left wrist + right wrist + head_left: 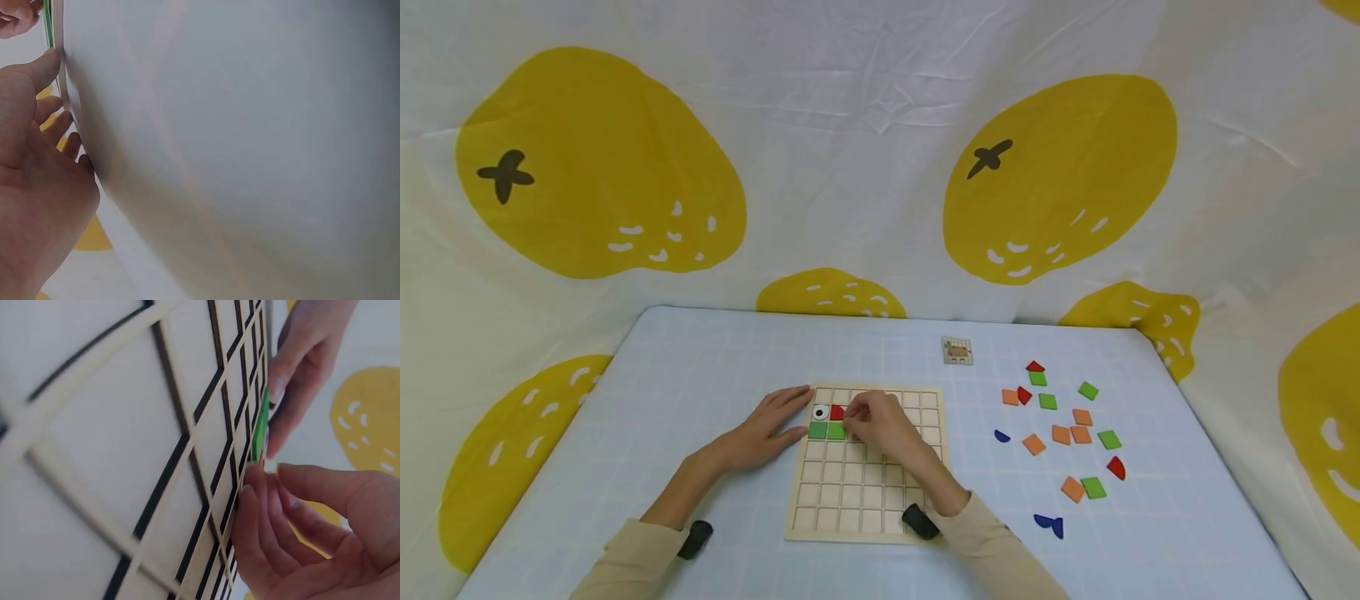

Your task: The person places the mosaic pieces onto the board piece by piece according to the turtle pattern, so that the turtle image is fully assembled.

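Observation:
A wooden grid board [849, 497] lies on the table. In its upper left cells sit a white tile with a black eye dot [820, 412], a darker green square tile [817, 430] and a light green square tile [836, 431]. My right hand [880, 423] reaches over the board, its fingertips pinching a red quarter-circle tile [837, 412] at the cell beside the eye tile. In the right wrist view, the fingers mostly hide that red tile. With fingers extended, my left hand [766, 427] rests against the board's left edge; the left wrist view shows its thumb touching the rim.
Right of the board lie scattered orange squares [1033, 444], green squares [1108, 439], red quarter-circles [1116, 467] and blue pieces [1002, 436]. A small picture card [957, 351] lies behind the board. A white curtain with yellow fruit prints [602, 167] hangs behind the table.

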Available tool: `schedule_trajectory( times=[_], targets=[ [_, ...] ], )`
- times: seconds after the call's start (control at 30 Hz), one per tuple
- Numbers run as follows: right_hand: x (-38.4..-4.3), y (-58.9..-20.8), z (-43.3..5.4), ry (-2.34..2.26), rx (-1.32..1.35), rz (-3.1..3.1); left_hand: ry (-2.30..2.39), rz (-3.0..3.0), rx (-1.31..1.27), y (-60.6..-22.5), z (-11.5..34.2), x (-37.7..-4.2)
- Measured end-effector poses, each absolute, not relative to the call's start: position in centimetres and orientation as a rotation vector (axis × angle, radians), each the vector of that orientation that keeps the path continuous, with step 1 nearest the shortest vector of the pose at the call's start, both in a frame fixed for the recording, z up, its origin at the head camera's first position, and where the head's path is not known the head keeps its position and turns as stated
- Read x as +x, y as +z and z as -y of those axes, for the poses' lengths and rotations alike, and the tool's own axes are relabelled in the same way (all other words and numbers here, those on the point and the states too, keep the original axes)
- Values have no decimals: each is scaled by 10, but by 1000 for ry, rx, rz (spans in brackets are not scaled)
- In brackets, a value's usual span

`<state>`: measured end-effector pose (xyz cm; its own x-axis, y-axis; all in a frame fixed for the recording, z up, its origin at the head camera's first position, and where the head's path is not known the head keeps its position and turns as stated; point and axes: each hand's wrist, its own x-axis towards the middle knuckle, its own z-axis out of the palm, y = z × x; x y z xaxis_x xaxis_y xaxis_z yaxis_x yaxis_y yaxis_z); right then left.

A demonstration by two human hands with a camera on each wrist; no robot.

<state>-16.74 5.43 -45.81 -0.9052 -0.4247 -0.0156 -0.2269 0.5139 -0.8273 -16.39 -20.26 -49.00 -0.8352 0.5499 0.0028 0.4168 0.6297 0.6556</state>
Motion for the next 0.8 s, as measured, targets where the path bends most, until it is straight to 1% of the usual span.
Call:
schedule_trajectory(
  times=[0.43, 0.6, 0.8],
  targets=[
    [-165, -461, -92, -1396, -649, -2653, 961, -2656, 740, -491, 203, -165],
    [-164, -460, -107, -1385, -618, -2736, 971, -2661, 746, -492, 204, -164],
    [-162, -460, -129, -1335, -512, -2815, 962, -2660, 757, -493, 202, -165]
  ],
)
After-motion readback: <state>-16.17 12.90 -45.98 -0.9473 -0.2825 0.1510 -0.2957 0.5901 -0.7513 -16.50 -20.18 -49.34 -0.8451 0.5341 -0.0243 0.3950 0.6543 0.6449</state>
